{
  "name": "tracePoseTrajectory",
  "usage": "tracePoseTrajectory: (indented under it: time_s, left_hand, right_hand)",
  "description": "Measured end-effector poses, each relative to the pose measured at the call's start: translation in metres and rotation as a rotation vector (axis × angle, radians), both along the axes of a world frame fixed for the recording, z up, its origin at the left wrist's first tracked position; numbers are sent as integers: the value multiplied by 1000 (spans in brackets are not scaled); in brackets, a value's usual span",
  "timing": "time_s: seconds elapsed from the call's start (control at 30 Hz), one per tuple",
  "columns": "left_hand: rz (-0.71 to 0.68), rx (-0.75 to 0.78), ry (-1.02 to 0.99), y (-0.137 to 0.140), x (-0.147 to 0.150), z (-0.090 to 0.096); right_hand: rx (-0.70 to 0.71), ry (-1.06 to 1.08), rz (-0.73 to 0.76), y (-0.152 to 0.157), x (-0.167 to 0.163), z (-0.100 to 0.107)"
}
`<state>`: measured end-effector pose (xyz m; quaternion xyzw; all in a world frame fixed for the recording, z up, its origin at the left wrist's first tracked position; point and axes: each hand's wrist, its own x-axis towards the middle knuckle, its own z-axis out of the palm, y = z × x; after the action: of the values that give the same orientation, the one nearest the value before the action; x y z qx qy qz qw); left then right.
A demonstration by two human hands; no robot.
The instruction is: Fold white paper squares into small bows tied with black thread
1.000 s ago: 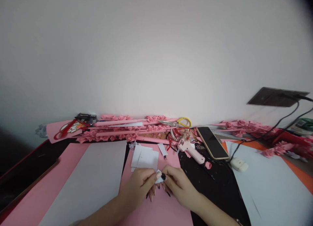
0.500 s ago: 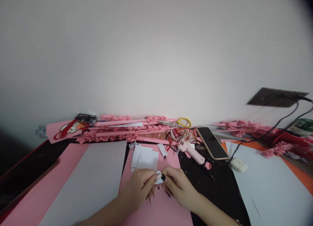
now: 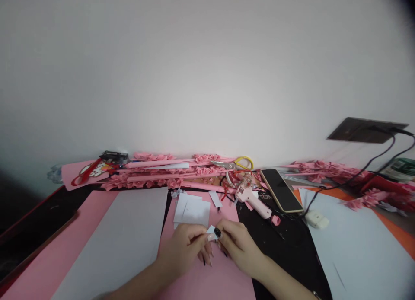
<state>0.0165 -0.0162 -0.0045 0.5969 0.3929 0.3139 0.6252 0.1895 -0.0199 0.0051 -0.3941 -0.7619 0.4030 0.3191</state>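
Observation:
A small folded piece of white paper (image 3: 211, 231) is pinched between both my hands, over a pink sheet (image 3: 207, 287). My left hand (image 3: 186, 250) grips its left side between thumb and forefinger. My right hand (image 3: 238, 248), thumb with a dark nail on top, holds the right side. Fingers cover much of the paper, so its full shape is hidden. Just beyond my hands lies a stack of white paper squares (image 3: 197, 212), with a narrow white strip (image 3: 215, 199) to its right.
A pink glue gun (image 3: 257, 203) and a phone (image 3: 282, 191) lie at the right, near a white case (image 3: 317, 219) and black cable. Yellow-handled scissors (image 3: 243, 163) rest on pink paper flower stems (image 3: 181, 177) along the wall. Large white sheets (image 3: 119, 239) flank the work area.
The white paper has turned slightly between my fingers and shows a different edge. My left fingers beneath it have shifted a little to the right. The other things have stayed put.

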Motion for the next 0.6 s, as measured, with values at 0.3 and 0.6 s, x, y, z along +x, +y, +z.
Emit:
tracePoseTrajectory:
  time_s: [0.3, 0.6]
  left_hand:
    - [-93, -30, -51, -1, 0, 5]
    - [-115, 8, -50, -1, -1, 5]
  right_hand:
    - [48, -33, -5, 0, 1, 3]
    - [75, -73, -25, 1, -2, 3]
